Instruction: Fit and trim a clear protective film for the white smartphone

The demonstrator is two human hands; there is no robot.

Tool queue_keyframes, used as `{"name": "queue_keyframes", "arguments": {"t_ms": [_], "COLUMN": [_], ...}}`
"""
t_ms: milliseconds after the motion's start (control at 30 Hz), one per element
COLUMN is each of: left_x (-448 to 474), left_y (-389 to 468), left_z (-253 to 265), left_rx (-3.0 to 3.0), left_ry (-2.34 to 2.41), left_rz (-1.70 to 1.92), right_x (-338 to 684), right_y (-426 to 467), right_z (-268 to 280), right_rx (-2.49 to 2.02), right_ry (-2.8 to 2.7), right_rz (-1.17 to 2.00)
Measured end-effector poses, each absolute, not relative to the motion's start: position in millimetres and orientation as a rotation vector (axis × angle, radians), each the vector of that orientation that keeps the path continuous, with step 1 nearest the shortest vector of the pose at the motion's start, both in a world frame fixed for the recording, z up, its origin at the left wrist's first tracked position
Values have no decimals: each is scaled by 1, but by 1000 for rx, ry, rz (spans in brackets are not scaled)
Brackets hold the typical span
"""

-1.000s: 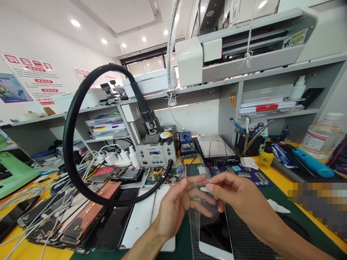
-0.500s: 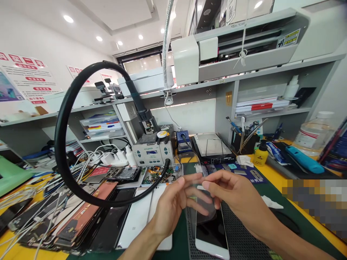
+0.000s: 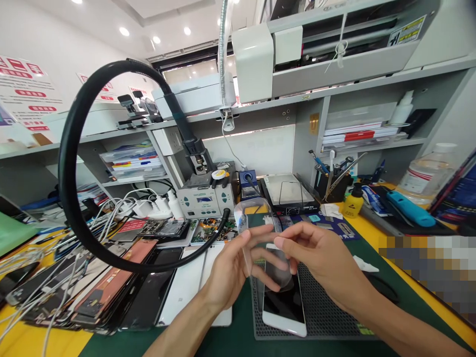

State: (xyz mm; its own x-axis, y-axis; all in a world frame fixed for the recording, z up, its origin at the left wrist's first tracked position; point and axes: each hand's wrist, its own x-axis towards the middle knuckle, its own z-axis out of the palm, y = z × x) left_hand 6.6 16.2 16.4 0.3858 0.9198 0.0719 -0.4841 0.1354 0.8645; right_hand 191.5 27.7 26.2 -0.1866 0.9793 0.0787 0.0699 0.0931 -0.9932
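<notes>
A clear phone case (image 3: 259,217), see-through and rounded at its corners, is held up between my hands over the mat. My left hand (image 3: 231,270) grips its left side, thumb in front and fingers seen through the clear plastic. At the right edge, my right hand (image 3: 314,250) pinches the case between thumb and fingers. Directly below lies a white-framed smartphone (image 3: 285,305), dark screen up; the case and fingers cover its upper part. The phone rests on a grey textured pad (image 3: 323,302), apart from the case.
A black hose (image 3: 67,173) loops from the hot-air station (image 3: 204,201) across the left side. Stacked phone and tablet parts (image 3: 111,277) with loose cables lie at left. A heating plate (image 3: 288,193), tool holder (image 3: 330,181) and yellow bottle (image 3: 353,200) stand behind.
The case now stands more upright, its far end showing above my fingers. My hands keep their grip and have shifted only slightly. The whole view has tilted a little downward.
</notes>
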Motion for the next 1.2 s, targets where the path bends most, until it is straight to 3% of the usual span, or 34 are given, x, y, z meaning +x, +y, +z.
{"name": "queue_keyframes", "arguments": {"t_ms": [767, 1200], "left_x": [14, 18], "left_y": [11, 13], "left_z": [29, 22], "left_rx": [696, 691], "left_ry": [505, 463], "left_rz": [1054, 1121], "right_x": [193, 192], "right_y": [27, 30], "right_z": [32, 27], "right_rx": [-1084, -1106], "right_ry": [-1374, -1432], "right_rz": [1475, 1442]}}
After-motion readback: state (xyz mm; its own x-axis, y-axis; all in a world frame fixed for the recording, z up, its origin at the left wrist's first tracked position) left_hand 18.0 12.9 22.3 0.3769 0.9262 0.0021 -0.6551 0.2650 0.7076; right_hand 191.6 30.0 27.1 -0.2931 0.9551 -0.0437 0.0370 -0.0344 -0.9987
